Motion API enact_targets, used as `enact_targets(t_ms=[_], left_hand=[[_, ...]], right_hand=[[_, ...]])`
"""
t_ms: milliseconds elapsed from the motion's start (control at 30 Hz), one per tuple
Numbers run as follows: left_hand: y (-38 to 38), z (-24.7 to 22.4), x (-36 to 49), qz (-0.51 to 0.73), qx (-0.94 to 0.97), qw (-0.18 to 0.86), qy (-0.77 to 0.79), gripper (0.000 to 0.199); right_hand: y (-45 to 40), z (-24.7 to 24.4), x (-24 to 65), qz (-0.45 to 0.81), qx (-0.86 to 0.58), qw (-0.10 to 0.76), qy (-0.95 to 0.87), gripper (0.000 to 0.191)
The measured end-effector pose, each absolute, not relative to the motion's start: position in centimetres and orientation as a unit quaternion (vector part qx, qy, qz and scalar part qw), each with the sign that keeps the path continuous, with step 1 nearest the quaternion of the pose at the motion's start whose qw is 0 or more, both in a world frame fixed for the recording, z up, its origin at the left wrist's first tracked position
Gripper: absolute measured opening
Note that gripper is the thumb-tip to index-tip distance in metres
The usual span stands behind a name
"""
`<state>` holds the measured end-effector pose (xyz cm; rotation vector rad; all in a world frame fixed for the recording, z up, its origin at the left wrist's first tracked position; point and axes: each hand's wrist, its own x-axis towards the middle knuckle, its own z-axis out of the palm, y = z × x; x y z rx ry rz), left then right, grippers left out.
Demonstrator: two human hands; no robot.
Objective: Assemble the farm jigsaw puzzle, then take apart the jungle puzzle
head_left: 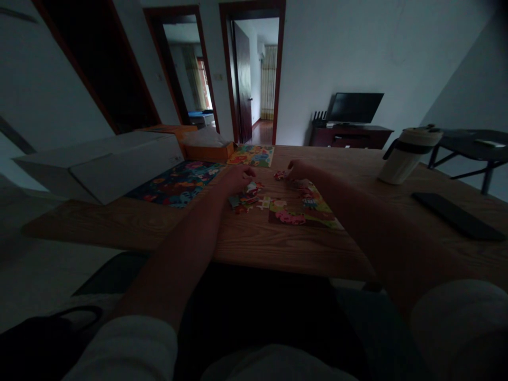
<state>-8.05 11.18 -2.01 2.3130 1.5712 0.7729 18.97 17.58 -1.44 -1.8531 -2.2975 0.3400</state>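
My left hand [238, 180] hovers over a small heap of loose jigsaw puzzle pieces [248, 201], its fingers curved and a little apart. I see nothing between them. Farther right, my right hand [300, 170] is closed, with its fingertips down at a red and white puzzle piece [280, 175] on the table. Nearer to me lies a partly joined jigsaw puzzle [291, 217], with a pink figure on a brown and green ground. My right forearm hides its right side. A pale loose piece [264, 202] touches or nearly touches its left edge.
On the wooden table [246, 243] stand a white box [127, 164], an orange tissue box [208, 152] and a cream flask [402, 159]. A dark puzzle picture [178, 182], a bright one [254, 156] and a black flat object [456, 214] lie there too.
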Motion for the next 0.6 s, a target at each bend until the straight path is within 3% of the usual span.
enact_targets(t_ms=[100,267,600], left_hand=[[11.1,-2.0,-8.0,0.277,0.791,0.121,0.531,0.021],[11.2,-2.1,-7.9,0.288,0.782,0.138,0.535,0.022],[11.3,-2.2,-8.1,0.269,0.799,0.12,0.524,0.015]], right_hand=[[17.5,-1.1,19.9,0.093,-0.667,0.065,-0.737,0.065],[17.3,-1.4,22.2,0.082,-0.661,0.053,-0.744,0.035],[16.9,-6.0,26.2,0.057,-0.625,0.188,-0.756,0.023]])
